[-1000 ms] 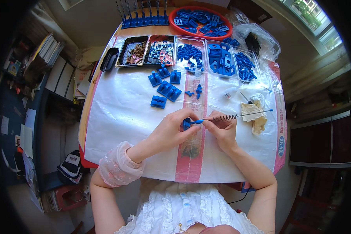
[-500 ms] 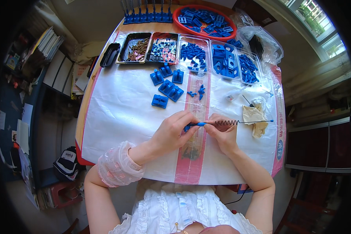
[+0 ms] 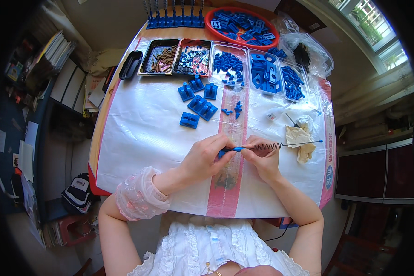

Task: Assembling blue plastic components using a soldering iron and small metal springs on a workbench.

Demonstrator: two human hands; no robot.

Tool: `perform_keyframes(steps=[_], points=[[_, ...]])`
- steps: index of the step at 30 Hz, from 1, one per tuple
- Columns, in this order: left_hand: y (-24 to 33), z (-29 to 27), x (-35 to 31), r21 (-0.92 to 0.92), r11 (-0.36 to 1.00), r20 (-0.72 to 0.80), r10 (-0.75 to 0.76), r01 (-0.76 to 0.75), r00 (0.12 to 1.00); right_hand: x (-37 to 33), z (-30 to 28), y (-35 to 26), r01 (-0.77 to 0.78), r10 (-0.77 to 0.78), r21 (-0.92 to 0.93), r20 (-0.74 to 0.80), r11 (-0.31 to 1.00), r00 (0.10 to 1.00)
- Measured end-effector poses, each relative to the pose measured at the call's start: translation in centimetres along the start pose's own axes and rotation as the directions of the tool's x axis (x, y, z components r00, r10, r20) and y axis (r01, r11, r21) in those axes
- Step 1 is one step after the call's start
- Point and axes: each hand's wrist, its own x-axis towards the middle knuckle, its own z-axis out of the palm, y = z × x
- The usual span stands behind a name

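Note:
My left hand [image 3: 207, 155] is closed around a blue plastic part [image 3: 237, 149], which pokes out between the fingertips. Pinched in my right hand [image 3: 263, 160] is a dark coiled spring wire [image 3: 267, 146]. From the coil a thin straight wire runs rightward to a small blue tip [image 3: 320, 141]. The wire's left end meets the blue part between my hands; fingers hide the exact joint. Beyond my left hand lie several blue clip-like blocks on square bases [image 3: 189, 120]. A few small blue pointed pieces [image 3: 238, 109] rest on the white sheet near them.
Along the far side stand a tray of brass-coloured screws [image 3: 164, 60], a tray of nuts [image 3: 192, 60] and clear boxes of blue parts [image 3: 265, 73]. Behind them are a red basin [image 3: 210, 32] and a row of upright springs [image 3: 175, 21]. A beige cloth [image 3: 301, 142] lies right.
Both hands keep the same grip in nearly the same place. The blue part between them is turned slightly.

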Motion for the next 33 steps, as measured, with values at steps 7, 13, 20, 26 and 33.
perform_keyframes(steps=[7, 13, 20, 26, 33], points=[[-0.5, -0.8, 0.3, -0.485, 0.678, 0.428, -0.367, 0.553, 0.826, 0.0, 0.2, -0.5, -0.076, 0.077, 0.071, -0.004, 0.995, 0.997], [-0.8, -1.0, 0.7, -0.591, 0.518, 0.532, -0.327, 0.619, 0.781, -0.2, -0.1, -0.4, -0.080, 0.080, 0.134, 0.007, 0.988, 0.997], [-1.9, -1.6, 0.7, -0.633, 0.328, 0.645, -0.277, 0.701, 0.712, -0.5, 0.1, -0.2, -0.077, 0.076, 0.081, 0.018, 0.994, 0.997], [-2.0, -1.8, 0.6, -0.620, 0.180, 0.706, -0.296, 0.764, 0.643, -0.4, 0.4, 0.0, -0.057, 0.056, 0.024, 0.016, 0.998, 0.998], [-1.7, -2.2, 1.0, -0.593, 0.100, 0.747, -0.304, 0.799, 0.592, -0.4, -0.1, 0.6, -0.072, 0.071, 0.032, 0.037, 0.997, 0.997]])
